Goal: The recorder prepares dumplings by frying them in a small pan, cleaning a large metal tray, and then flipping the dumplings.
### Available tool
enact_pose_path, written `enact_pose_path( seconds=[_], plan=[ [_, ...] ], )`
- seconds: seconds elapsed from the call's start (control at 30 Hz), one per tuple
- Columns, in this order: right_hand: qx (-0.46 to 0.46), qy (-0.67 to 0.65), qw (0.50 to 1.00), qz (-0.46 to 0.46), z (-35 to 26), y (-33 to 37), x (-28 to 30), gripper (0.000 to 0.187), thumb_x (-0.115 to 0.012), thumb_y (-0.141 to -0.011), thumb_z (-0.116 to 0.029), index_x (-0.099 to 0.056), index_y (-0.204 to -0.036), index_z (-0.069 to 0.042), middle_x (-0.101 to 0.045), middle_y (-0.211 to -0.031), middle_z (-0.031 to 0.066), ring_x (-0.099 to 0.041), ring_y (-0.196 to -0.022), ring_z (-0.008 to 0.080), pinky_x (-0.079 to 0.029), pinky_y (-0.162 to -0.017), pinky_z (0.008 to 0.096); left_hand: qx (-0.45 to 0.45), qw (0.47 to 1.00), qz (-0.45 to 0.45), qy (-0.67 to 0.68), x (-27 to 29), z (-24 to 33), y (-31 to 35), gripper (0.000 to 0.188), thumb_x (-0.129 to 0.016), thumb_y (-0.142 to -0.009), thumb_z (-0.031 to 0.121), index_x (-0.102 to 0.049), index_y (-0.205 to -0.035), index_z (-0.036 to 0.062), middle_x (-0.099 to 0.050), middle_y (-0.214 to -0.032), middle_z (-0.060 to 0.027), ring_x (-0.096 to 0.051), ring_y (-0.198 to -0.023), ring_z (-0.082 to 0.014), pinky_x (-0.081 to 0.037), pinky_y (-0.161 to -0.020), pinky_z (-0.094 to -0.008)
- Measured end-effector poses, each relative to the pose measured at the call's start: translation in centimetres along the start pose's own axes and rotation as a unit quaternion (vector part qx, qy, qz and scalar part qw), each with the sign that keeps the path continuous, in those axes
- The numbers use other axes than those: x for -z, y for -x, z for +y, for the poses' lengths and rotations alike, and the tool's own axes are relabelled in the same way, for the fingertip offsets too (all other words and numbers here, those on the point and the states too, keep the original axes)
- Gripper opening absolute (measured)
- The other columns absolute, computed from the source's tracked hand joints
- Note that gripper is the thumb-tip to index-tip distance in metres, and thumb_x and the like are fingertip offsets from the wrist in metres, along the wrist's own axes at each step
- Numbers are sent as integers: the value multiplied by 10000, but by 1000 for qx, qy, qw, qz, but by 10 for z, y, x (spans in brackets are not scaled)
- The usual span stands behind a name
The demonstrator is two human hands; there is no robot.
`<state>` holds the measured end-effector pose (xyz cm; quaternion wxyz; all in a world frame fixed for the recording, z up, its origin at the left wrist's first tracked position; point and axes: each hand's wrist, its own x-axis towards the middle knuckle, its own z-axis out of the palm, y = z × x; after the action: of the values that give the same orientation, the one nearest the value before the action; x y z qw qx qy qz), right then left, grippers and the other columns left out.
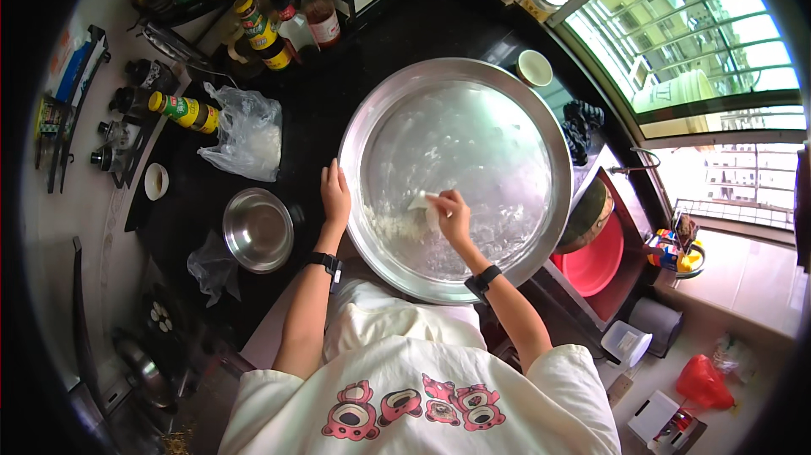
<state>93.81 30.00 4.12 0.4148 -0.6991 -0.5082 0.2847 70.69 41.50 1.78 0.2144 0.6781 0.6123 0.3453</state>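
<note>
A large round metal tray (507,130) stands on the dark counter right in front of me. Loose white powder, like flour, is scattered over its floor, thickest at the lower left. My left hand (335,195) grips the tray's left rim, its fingers along the outer side. Over the powdery part, my right hand (452,212) is closed on a small flat white piece (420,201), pinched between thumb and fingers; its exact kind is not clear. The piece is low over the tray floor, apparently touching it.
Left of the tray are a steel bowl (258,229), a clear plastic bag (250,134) with something pale inside, and a yellow-green bottle (183,112). A small white bowl (534,68) stands behind at right. The sink holds a red basin (596,261).
</note>
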Motion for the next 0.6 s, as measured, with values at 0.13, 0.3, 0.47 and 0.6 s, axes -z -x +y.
enact_pose_path(
  seconds=[0.13,0.3,0.47,0.6],
  plan=[
    [-17,17,988,155,32,-49,33,320,-552,-733,98,-675,-944,-109,-510,-778,87,-499,-628,194,-418,-575,280,-8,1000,-13,12,-3,1,-2,299,-413,-915,119,-481,-1139,-67,-511,-946,-241,-528,-814,-374,-443,-680,-388],
    [55,63,990,117,29,-14,-3,356,-559,-710,101,-675,-956,-128,-519,-809,89,-514,-674,215,-428,-600,286,-13,1000,1,-12,-6,-4,-4,301,-402,-924,132,-486,-1140,-61,-514,-944,-249,-542,-822,-381,-461,-685,-393],
    [33,7,999,-4,2,41,-9,355,-556,-697,107,-686,-929,-127,-516,-807,81,-520,-705,227,-429,-617,304,-11,1000,7,-1,-5,3,-2,294,-404,-919,117,-491,-1118,-80,-515,-899,-233,-531,-789,-371,-446,-672,-388],
    [-54,32,996,64,15,33,50,370,-539,-705,120,-690,-933,-129,-525,-820,86,-539,-727,191,-438,-622,280,-23,1000,9,-4,-6,-2,-1,286,-422,-912,114,-494,-1122,-67,-514,-908,-234,-533,-774,-380,-445,-649,-396]
  ],
)
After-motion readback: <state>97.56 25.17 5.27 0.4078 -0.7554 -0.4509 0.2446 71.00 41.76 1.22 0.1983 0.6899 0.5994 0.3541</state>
